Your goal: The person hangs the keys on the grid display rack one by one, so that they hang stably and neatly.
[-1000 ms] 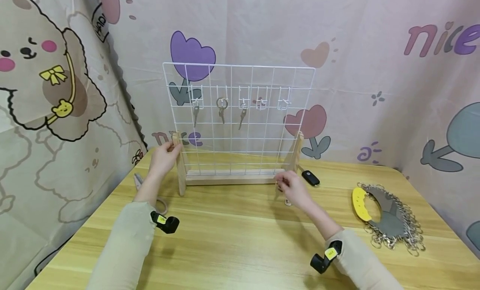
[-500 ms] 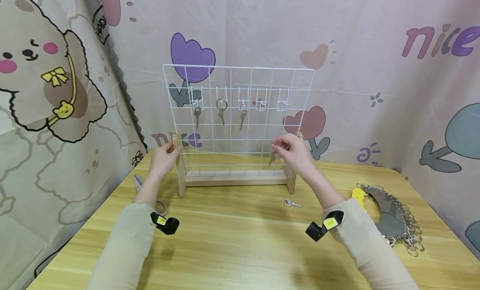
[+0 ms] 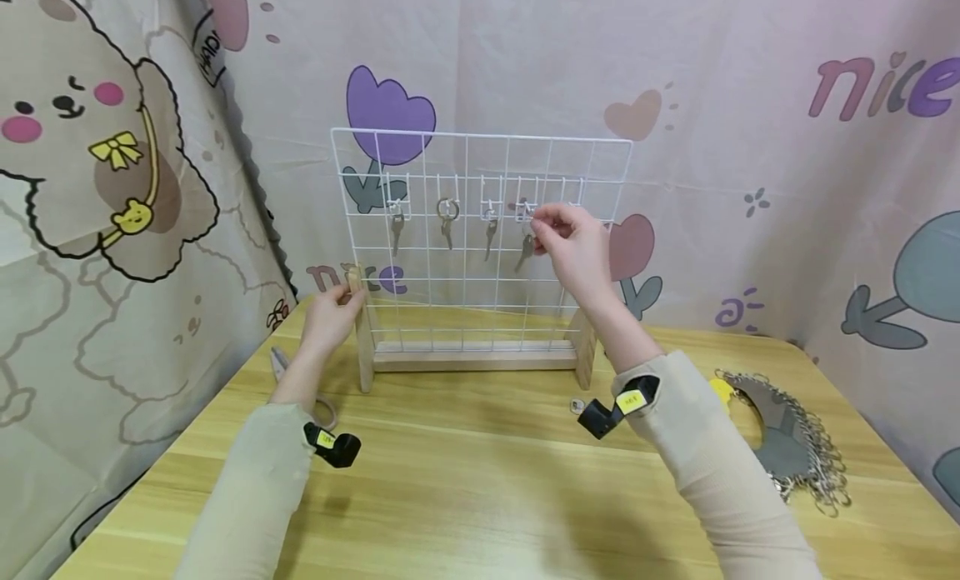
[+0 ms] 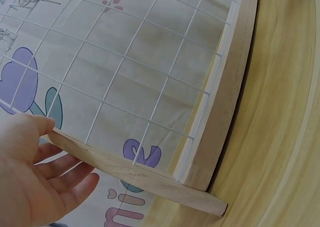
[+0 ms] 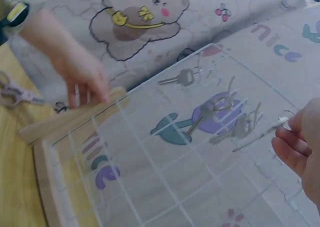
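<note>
My left hand [image 3: 330,317] grips the top of the left wooden post [image 4: 135,172] of a stand, thumb on one side and fingers on the other. The stand holds up a white wire grid [image 3: 480,135] with several hooks in a row. Three keys hang from the left hooks: one key [image 3: 397,234] at the left, a key on a ring [image 3: 447,230], and a third key [image 3: 491,240]. My right hand [image 3: 579,251] pinches another key [image 3: 525,251] near its top, close to the fourth hook [image 3: 524,212]. The fifth hook is mostly hidden behind this hand.
On the table, a small key [image 3: 577,406] lies partly hidden behind the right wrist camera [image 3: 615,405]. Scissors [image 3: 279,363] lie under the left forearm. At the right is a grey curved plate [image 3: 787,447] fringed with metal rings; the right sleeve [image 3: 697,438] covers part of it.
My right hand has lifted the key from near the table, up and slightly left to the fourth hook. The left hand stays on the post.
</note>
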Available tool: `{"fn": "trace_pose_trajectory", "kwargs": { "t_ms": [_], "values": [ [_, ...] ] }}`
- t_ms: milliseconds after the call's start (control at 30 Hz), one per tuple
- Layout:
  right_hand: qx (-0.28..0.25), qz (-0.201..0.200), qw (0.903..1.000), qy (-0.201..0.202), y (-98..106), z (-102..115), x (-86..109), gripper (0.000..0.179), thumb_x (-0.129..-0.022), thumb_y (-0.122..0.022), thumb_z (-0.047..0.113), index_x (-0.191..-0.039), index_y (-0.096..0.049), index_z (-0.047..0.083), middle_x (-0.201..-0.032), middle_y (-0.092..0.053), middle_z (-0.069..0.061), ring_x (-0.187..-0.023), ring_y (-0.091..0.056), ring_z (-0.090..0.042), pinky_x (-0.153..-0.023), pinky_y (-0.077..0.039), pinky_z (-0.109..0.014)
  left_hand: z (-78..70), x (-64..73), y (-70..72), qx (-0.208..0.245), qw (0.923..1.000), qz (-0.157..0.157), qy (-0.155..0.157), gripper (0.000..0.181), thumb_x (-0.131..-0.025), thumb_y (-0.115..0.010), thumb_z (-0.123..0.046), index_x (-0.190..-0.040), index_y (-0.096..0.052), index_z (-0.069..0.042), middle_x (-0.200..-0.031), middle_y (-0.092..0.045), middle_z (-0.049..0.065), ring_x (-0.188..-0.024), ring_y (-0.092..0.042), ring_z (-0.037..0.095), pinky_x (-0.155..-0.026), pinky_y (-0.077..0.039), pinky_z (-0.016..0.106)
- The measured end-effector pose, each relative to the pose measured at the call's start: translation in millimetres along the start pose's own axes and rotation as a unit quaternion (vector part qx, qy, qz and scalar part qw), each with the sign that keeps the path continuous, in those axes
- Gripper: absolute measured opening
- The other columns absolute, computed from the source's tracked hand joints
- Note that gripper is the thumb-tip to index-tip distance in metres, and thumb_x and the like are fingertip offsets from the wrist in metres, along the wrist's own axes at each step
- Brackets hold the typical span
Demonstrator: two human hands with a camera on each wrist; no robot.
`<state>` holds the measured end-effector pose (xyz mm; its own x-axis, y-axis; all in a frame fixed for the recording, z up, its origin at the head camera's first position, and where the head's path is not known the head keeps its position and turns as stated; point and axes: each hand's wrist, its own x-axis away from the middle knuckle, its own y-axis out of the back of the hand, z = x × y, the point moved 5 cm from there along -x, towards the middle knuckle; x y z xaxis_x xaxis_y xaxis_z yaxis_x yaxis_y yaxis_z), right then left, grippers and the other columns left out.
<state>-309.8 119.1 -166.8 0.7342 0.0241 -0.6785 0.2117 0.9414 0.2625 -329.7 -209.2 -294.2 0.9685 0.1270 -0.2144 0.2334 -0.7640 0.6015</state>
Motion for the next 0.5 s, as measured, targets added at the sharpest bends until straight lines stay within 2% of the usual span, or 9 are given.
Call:
{"fn": "trace_pose_trajectory", "kwargs": {
  "t_ms": [167, 500],
  "values": [
    [0.038, -0.043, 0.9983, -0.004, -0.3, 4.9, -10.9, 0.014, -0.089, -0.06, 0.005, -0.096, -0.068, -0.004, -0.084, -0.063, -0.011, -0.064, -0.058, -0.008, -0.057, -0.051, -0.018, -1.2, 0.3, -0.8, 0.004, 1.0, -0.003, -0.003, 0.057, -0.098, -0.04, -0.035, -0.134, -0.04, 0.009, -0.129, -0.046, 0.03, -0.121, -0.041, 0.043, -0.101, -0.033, 0.05],
    [0.019, -0.056, 0.998, -0.023, -6.1, 2.5, -13.7, 0.017, -0.09, -0.057, 0.002, -0.099, -0.067, -0.008, -0.092, -0.063, -0.017, -0.062, -0.058, -0.008, -0.057, -0.053, -0.02, 0.7, 1.1, -1.1, 0.004, 1.0, -0.006, -0.006, 0.054, -0.098, -0.041, -0.034, -0.131, -0.044, 0.009, -0.125, -0.049, 0.029, -0.117, -0.044, 0.042, -0.099, -0.035, 0.05]
  ]
}}
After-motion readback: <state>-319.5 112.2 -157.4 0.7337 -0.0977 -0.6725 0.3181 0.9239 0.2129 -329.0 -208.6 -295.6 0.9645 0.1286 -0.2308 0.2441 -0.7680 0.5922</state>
